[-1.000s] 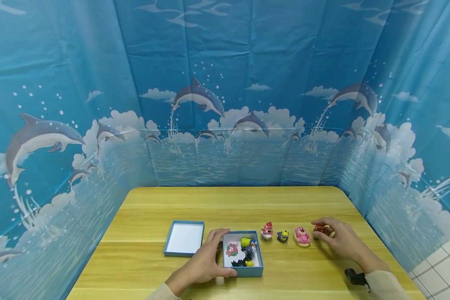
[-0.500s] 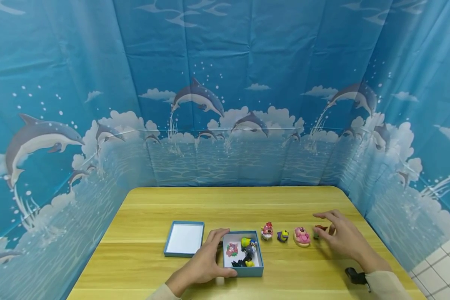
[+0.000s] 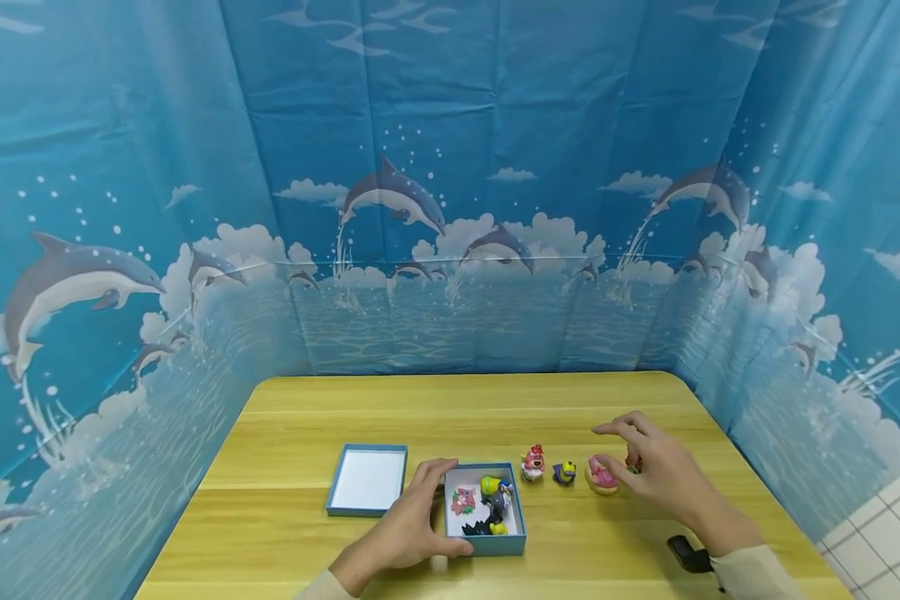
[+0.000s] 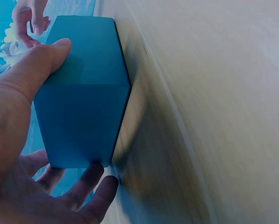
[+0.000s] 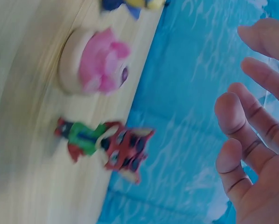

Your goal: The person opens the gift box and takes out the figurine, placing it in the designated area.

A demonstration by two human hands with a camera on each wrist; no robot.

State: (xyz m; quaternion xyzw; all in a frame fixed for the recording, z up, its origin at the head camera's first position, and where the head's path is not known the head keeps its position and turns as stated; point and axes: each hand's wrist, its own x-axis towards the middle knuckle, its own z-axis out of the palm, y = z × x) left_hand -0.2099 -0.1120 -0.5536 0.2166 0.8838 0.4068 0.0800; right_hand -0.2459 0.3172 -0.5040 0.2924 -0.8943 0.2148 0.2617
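My left hand [image 3: 408,523] grips a small blue open box [image 3: 495,546], thumb on its front wall and fingers at the far side. Inside lie several toy figures, among them a pink one [image 3: 462,500] and a black spiky one [image 3: 480,527]. My right hand [image 3: 658,471] is raised over the right end of a row of figures, fingers loosely bent and holding nothing. Below it stands a red fox figure in a green shirt [image 5: 85,139], upright on the table. Beside the fox sits a pink figure on a cream base [image 5: 102,65], partly covered by my thumb in the head view.
A blue box lid [image 3: 367,479] with a white inside lies left of the box. Between box and right hand stand a pink figure with a red top [image 3: 533,463] and a purple-and-yellow figure [image 3: 565,473]. A dolphin-print curtain [image 3: 450,317] hangs behind the wooden table [image 3: 450,408].
My right hand has let go of the fox figure, which now stands on the table, and has moved left over the pink figure. The left hand stays on the box.
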